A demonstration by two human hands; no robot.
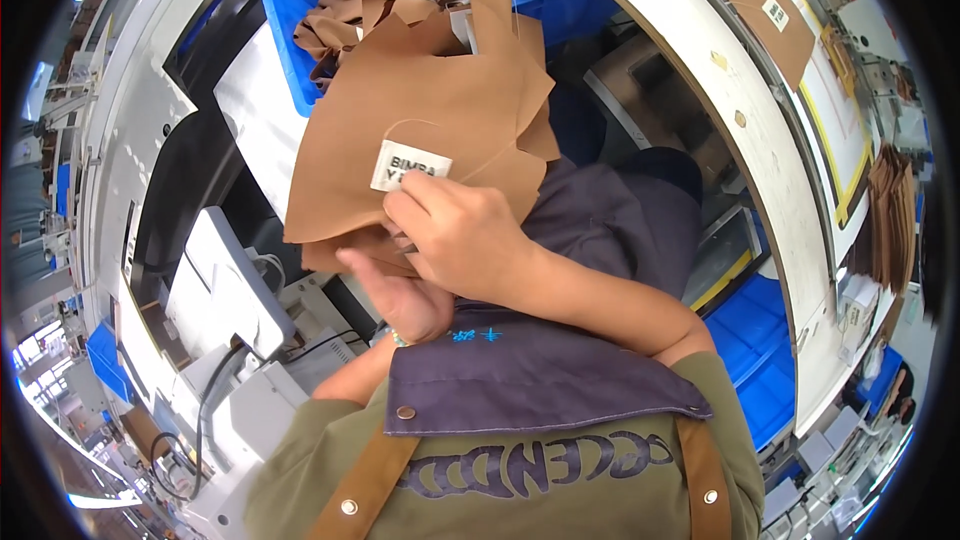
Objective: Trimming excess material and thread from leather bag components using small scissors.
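Observation:
A stack of brown fabric pieces (350, 130) lies in front of me, the top one bearing a white label (432, 162) with dark print. Loose thread runs above and beside the label. My right hand (455, 225) is closed at the label's lower edge, fingers curled; something small shows beneath them, too hidden to name. Just below it, near the fabric's lower edge, my left hand (405, 300) has its thumb stretched out. Its other fingers are partly hidden behind the right hand and the fabric.
Behind the stack stands a blue bin (290, 40) heaped with brown pieces. A white table edge (745, 130) curves along the right, with another labelled brown piece (765, 15) on it. At left is a white machine panel (225, 280); blue trays (755, 350) sit low right.

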